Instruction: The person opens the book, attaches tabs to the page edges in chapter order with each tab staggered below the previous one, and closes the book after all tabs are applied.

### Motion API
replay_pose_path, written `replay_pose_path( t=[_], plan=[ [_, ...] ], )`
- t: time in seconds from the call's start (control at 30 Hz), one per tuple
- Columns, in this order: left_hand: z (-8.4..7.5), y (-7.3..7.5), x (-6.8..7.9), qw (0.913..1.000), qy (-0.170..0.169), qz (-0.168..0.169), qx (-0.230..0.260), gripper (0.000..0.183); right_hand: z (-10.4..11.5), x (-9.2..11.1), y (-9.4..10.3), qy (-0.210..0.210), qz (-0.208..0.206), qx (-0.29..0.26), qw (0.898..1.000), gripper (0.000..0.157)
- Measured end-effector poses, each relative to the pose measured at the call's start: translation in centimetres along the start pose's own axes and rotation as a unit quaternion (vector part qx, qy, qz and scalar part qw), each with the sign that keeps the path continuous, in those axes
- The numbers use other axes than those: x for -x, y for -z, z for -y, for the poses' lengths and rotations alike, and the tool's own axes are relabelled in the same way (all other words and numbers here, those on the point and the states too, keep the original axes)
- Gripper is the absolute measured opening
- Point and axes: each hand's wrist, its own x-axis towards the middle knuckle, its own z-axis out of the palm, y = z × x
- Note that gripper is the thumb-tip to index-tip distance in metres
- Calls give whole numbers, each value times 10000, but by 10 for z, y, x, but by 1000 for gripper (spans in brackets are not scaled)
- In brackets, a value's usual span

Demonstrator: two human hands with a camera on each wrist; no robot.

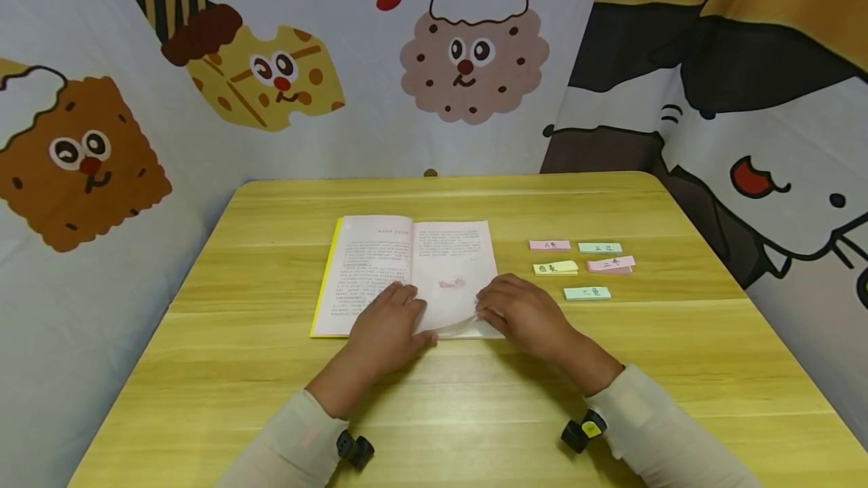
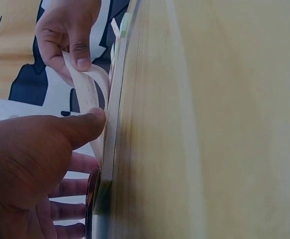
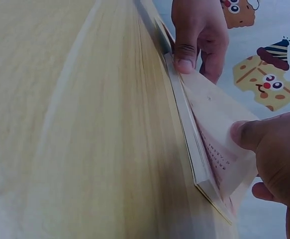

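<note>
Here, the open book [image 1: 407, 266] lies under my hands, stretching past them toward the far edge of the table [image 1: 271, 398]. My left hand [image 1: 388, 328], fingers loosely spread, rests near its fold; my right hand [image 1: 524, 315] pinches a lifted page [image 3: 219, 112].

Handwritten characters are showing on five slips: upper pink slip [image 1: 550, 245] is apparently starting with 八, upper green slip [image 1: 600, 248] with 三, lower pink slip [image 1: 610, 264] with 二, lower green slip [image 1: 587, 294] with 六. Yellow slip [image 1: 556, 268]: handwriting unclear. Open book [image 1: 373, 247] is carrying small print, too blurred for reading.
</note>
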Motion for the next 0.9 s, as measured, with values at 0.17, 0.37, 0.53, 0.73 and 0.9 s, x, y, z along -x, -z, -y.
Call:
replay_pose_path(
  t=[0.17,0.37,0.53,0.73,0.9],
  plan=[
    [1,1,-1,9999,21,10,110,47,2,1,1,-436,-26,59,9990,36],
    [1,2,-1,9993,57,-96,353,37,2,4,1,-938,-168,142,9953,93],
    [0,2,-3,9954,400,-392,784,42,1,6,0,-854,-229,125,9960,91],
    [1,1,-4,9837,1000,-1032,1084,58,0,8,0,-633,245,115,9976,59],
    [2,1,-4,9662,1190,-2028,1057,79,-2,10,-1,-344,476,-34,9983,41]
  ],
)
